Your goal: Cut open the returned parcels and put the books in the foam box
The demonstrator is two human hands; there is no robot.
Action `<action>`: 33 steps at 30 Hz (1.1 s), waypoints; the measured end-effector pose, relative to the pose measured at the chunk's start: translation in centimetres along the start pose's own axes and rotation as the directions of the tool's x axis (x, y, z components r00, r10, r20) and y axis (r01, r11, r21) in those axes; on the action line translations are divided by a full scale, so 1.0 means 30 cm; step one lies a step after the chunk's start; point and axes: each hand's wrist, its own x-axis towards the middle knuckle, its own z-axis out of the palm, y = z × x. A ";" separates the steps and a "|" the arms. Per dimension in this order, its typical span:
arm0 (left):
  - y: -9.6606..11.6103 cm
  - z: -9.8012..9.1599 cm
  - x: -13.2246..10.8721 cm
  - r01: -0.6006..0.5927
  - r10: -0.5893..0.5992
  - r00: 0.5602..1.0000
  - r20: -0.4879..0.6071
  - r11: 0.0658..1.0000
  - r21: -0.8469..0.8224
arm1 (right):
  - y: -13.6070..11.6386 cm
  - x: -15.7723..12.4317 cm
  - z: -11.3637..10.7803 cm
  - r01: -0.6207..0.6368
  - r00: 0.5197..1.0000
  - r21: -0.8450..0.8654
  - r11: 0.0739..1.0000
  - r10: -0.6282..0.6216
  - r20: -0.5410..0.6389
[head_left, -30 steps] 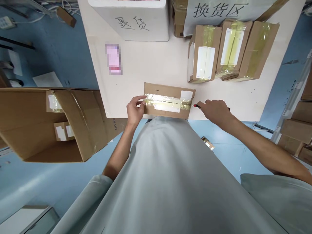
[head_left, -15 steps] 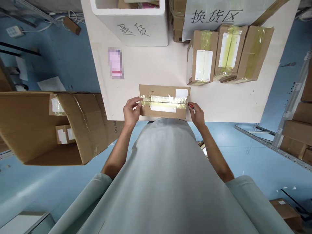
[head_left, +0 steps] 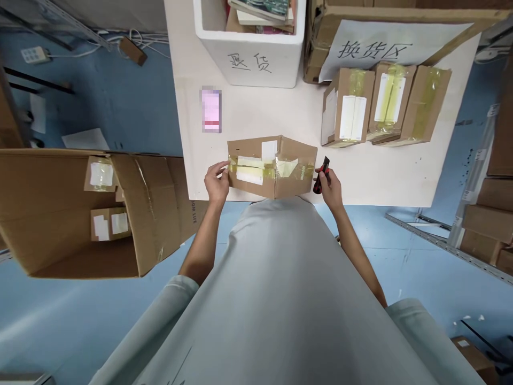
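A brown cardboard box [head_left: 269,148] with yellowish tape and white labels lies at the table's near edge, turned so that its top and its right end both show. My left hand [head_left: 217,181] has its fingers closed on the box's left edge. In my right hand [head_left: 329,187] is a black and red box cutter [head_left: 321,175], held upright beside the box's right end. Some fingertips of that hand reach near the box's right edge; whether they touch it is unclear.
Three taped boxes [head_left: 362,85] stand at the right of the table [head_left: 256,115]. Behind are a white foam bin [head_left: 260,45] and a paper sign [head_left: 404,40]. A blurred pink item [head_left: 211,109] lies left. A large open carton [head_left: 156,187] stands left of the table.
The box has turned, so its right end now shows. The cutter has moved from the box's right edge to upright in my right hand. The whole view has shifted a little.
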 end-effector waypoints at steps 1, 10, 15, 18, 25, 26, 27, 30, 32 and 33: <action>0.002 -0.013 0.003 -0.020 0.020 1.000 -0.004 0.999 0.027 | -0.028 -0.004 0.016 0.021 1.000 -0.004 1.000 -0.021 0.002; 0.199 -0.091 -0.099 -0.308 0.335 0.918 0.213 0.940 -0.148 | -0.264 -0.068 0.137 0.160 0.982 -0.097 0.982 -0.168 -0.084; 0.128 -0.030 -0.129 -0.236 0.305 0.917 0.256 0.934 -0.267 | -0.414 -0.092 0.146 0.200 0.968 -0.260 0.945 -0.232 -0.096; 0.073 0.005 -0.135 -0.168 0.295 0.895 0.334 0.917 -0.360 | -0.495 -0.099 0.137 0.187 0.965 -0.474 0.861 -0.252 -0.076; 0.153 -0.062 0.023 -0.223 0.351 0.910 0.222 0.863 -0.453 | -0.575 -0.159 0.172 0.145 0.932 -0.745 0.651 -0.342 -0.117; 0.182 -0.074 0.066 -0.226 0.361 0.904 0.230 0.859 -0.459 | -0.586 -0.177 0.187 0.128 0.932 -0.754 0.644 -0.339 -0.131; 0.209 -0.082 0.109 -0.226 0.371 0.893 0.255 0.859 -0.459 | -0.597 -0.198 0.205 0.111 0.936 -0.758 0.643 -0.323 -0.137; 0.267 -0.080 0.231 -0.236 0.410 0.830 0.378 0.872 -0.429 | -0.631 -0.261 0.276 0.070 0.968 -0.747 0.661 -0.225 -0.107; 0.280 -0.064 0.295 -0.263 0.435 0.777 0.454 0.881 -0.394 | -0.648 -0.298 0.335 0.041 0.987 -0.735 0.677 -0.141 -0.075; 0.281 -0.054 0.320 -0.280 0.444 0.754 0.484 0.884 -0.375 | -0.655 -0.313 0.366 0.026 0.993 -0.730 0.683 -0.105 -0.063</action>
